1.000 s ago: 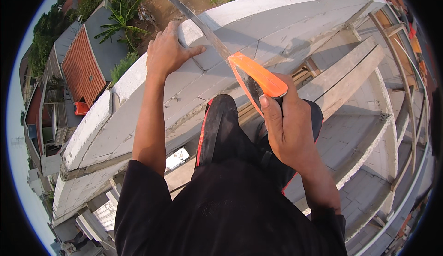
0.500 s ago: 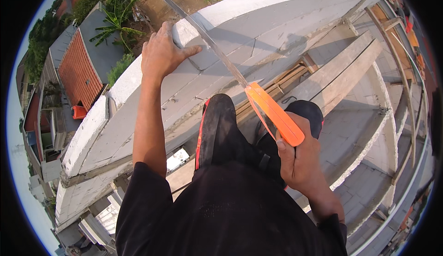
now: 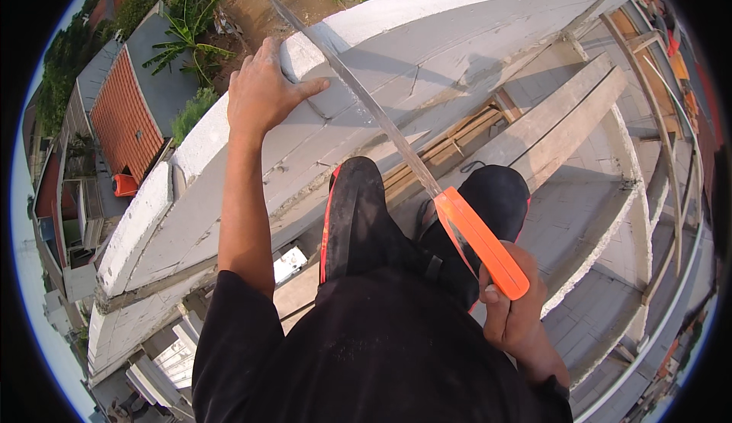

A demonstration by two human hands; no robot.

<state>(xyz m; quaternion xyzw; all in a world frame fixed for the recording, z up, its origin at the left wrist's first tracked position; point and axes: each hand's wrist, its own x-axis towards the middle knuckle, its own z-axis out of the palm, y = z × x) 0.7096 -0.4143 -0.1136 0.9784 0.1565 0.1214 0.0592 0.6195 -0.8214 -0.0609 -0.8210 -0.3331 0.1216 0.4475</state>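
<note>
Handsaw (image 3: 402, 146) is lying diagonally across the top edge of a pale block wall (image 3: 412, 72), its tip reaching past the outer side and its orange handle (image 3: 485, 243) sitting low, near the person's body. The right hand (image 3: 515, 312) is closing around the handle's lower end, thumb visible, though the handle is hiding some of the fingers. The left hand (image 3: 263, 91) is holding the wall top just left of the blade, partly open: fingers are wrapping over the outer edge and the thumb is pointing right along the inner face.

As for progress, the work is looking partway along: the blade is spanning the wall's edge, but how deep it is sitting is not showing. Masonry on both sides is standing in place, and no piece is visibly coming loose, so cutting is apparently remaining.
</note>
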